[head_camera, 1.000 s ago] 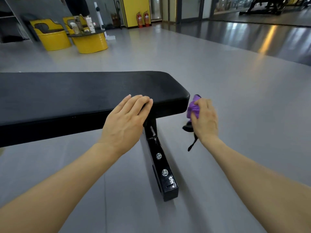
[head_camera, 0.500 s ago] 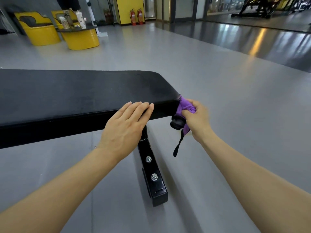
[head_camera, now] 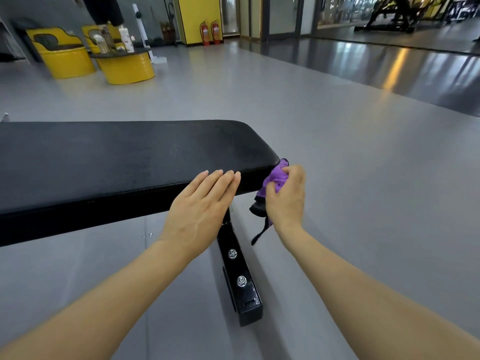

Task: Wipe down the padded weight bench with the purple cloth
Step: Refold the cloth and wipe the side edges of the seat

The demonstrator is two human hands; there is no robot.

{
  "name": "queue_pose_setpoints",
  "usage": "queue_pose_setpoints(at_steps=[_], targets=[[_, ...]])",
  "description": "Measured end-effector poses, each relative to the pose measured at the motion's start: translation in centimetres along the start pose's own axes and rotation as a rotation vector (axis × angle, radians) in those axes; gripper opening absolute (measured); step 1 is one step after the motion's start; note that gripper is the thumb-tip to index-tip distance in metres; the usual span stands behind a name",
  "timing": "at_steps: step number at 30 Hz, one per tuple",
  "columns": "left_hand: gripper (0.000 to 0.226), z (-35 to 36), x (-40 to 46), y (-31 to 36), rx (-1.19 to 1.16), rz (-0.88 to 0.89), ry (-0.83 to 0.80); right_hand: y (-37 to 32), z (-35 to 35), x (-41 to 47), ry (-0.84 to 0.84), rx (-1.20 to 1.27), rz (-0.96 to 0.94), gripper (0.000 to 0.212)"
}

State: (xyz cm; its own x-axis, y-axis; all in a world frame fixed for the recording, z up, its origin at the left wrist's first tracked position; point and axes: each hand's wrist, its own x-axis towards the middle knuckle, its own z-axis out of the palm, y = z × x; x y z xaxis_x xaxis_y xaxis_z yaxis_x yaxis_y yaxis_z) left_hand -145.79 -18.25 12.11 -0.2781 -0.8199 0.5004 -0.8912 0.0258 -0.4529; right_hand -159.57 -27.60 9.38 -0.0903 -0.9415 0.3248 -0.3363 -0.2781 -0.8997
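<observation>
While your left hand (head_camera: 201, 203) lies flat with straight, close-set fingers on the near edge of the padded weight bench (head_camera: 117, 162), your right hand (head_camera: 285, 197) holds the bunched purple cloth (head_camera: 275, 178) pressed against the rounded end corner of the pad, fingers curled round the fabric. A dark trim or strap belonging to the cloth hangs below the hand, clear of the floor (head_camera: 363, 178). The cloth touches only the bench's end face, just beside the tips of your left fingers; the long top surface stretches away to the left with nothing on it. The black vinyl shows a faint, uneven sheen but no clear wet track, so you cannot tell from this view how much of the top has been covered. Judged from the cloth's position, the wiping is concerned with the end edge, and the near side face beneath your left palm, along with whatever part of the top is not yet done, probably remains. The steel support leg (head_camera: 240, 276) with its two bolts runs toward you below the pad and is not part of the padded surface. Yellow drum seats (head_camera: 67, 61) and fire extinguishers (head_camera: 210, 32) stand well apart in the background.
</observation>
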Motion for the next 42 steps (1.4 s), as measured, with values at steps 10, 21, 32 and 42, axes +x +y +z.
queue_pose_setpoints(at_steps=[10, 21, 32, 42], targets=[[0.063, -0.7, 0.3, -0.5, -0.086, 0.046, -0.012, -1.7, -1.6, 0.8, -0.007, -0.156, -0.111, 0.021], [0.054, -1.1, 0.3, -0.7, -0.266, 0.015, -0.101, -1.3, -3.7, 1.2, -0.14, -0.41, 0.155, 0.022], [0.049, -10.9, 2.4, -3.8, -0.601, -0.25, -0.526, -12.7, -7.7, 1.0, -0.309, -0.254, 0.344, 0.02], [0.047, -23.6, 12.4, -5.2, -0.923, -0.448, -0.918, -23.4, -18.2, 3.2, -0.336, -0.093, 0.577, 0.025]])
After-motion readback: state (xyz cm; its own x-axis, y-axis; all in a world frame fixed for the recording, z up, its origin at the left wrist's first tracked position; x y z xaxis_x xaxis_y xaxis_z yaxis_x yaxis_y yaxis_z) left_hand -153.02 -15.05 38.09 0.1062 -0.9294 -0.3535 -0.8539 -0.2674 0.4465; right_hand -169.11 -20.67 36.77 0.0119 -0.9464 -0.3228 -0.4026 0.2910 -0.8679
